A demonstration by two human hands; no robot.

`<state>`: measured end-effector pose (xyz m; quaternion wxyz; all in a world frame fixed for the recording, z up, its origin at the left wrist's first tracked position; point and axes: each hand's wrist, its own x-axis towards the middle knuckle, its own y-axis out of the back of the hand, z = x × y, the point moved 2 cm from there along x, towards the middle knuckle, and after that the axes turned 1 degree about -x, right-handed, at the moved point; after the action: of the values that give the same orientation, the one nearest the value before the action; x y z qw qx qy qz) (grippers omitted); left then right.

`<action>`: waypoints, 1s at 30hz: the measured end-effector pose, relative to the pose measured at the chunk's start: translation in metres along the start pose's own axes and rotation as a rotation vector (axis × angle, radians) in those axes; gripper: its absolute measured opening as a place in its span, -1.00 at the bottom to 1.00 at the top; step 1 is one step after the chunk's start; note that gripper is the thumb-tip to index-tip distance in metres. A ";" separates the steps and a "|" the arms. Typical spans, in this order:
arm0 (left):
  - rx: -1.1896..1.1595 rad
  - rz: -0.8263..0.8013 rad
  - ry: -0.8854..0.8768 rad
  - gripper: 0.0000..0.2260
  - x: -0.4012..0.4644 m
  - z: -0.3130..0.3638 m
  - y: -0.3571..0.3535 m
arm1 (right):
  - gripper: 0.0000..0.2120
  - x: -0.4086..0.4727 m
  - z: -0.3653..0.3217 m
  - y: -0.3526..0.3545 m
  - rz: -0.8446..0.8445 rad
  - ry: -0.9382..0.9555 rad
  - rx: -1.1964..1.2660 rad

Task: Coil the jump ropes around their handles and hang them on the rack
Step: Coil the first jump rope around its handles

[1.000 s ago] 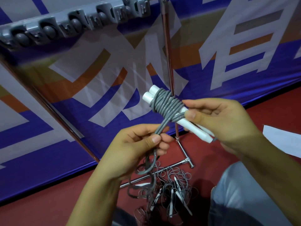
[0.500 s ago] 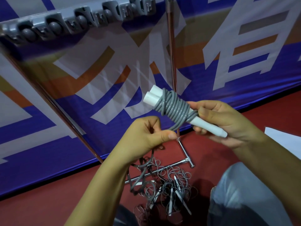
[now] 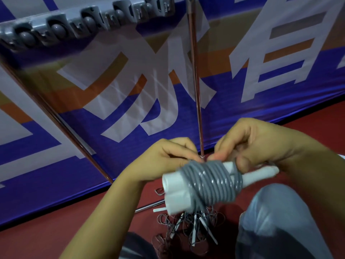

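large white characters, cropped and unreadable, cover the blue and orange banner (image 3: 280, 86) behind the rack (image 3: 87, 21). both hands hold the rope (image 3: 207, 184), coiled round its white handles (image 3: 175, 191): right hand (image 3: 257, 146) grips the handle end, left hand (image 3: 168, 157) pinches at the coil's top. loose ropes (image 3: 188, 230) lie on the red floor (image 3: 46, 230) below.

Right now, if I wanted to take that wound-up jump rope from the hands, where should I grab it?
Probably the bare white handle ends sticking out on the left of the grey coil. Come from the left and put your grip round both handles together. The right hand covers the narrow ends, and the left hand sits behind the coil, so that side looks free. Squeezing the coil might loosen it.
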<state>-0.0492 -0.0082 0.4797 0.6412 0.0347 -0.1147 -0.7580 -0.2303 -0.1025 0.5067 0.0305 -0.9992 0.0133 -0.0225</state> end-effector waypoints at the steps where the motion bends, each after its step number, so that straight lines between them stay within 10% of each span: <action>1: 0.046 -0.003 -0.012 -0.79 0.003 0.003 -0.001 | -0.63 -0.001 -0.001 -0.001 -0.026 -0.044 -0.071; 17: 0.825 0.484 -0.230 -0.93 0.006 0.018 0.001 | -0.86 0.010 0.008 -0.001 0.342 -0.371 -0.625; 30: 0.763 0.535 0.166 -0.81 -0.011 0.029 -0.039 | -0.75 0.016 0.027 -0.008 0.788 -0.183 -0.537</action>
<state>-0.0905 0.0126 0.4983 0.7624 0.2976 -0.3381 -0.4647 -0.2124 -0.0931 0.4807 -0.2213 -0.8886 0.3931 0.0827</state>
